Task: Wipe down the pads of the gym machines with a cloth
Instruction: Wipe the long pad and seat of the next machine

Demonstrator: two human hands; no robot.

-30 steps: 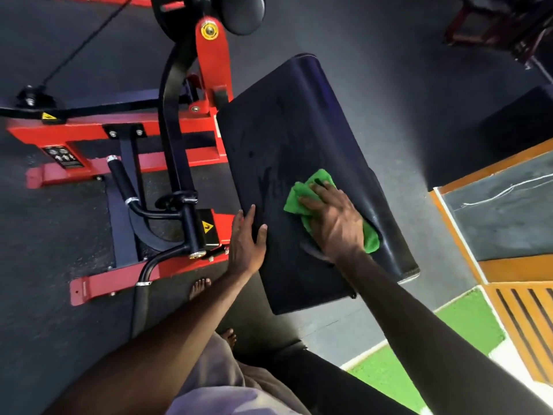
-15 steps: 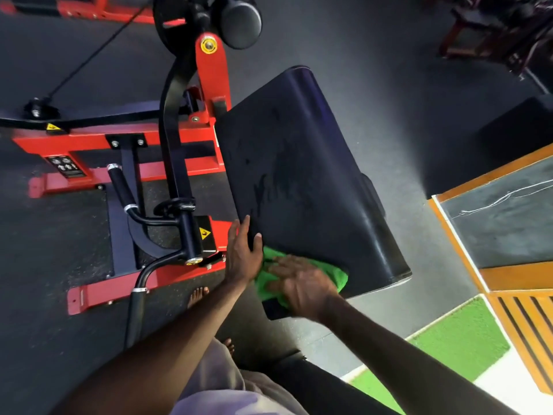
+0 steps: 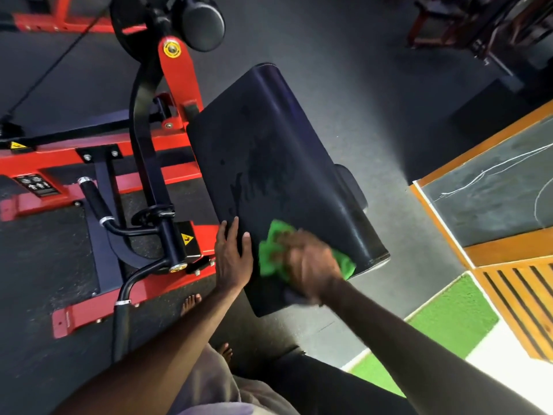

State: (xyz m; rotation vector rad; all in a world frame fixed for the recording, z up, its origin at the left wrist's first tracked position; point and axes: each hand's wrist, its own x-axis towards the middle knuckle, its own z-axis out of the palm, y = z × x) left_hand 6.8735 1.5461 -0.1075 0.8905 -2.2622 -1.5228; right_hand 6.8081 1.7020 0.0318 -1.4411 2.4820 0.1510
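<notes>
Green cloth (image 3: 270, 254) lies pressed on the black pad (image 3: 269, 163) under the blurred right hand (image 3: 311, 266), while the left hand (image 3: 232, 259) rests flat, fingers extended, on the pad's near edge.

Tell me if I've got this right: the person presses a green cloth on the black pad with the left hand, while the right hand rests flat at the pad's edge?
Not quite: the hands are swapped. The head view shows the right hand pressing the green cloth on the black pad, while the left hand rests flat at the pad's edge.
</notes>
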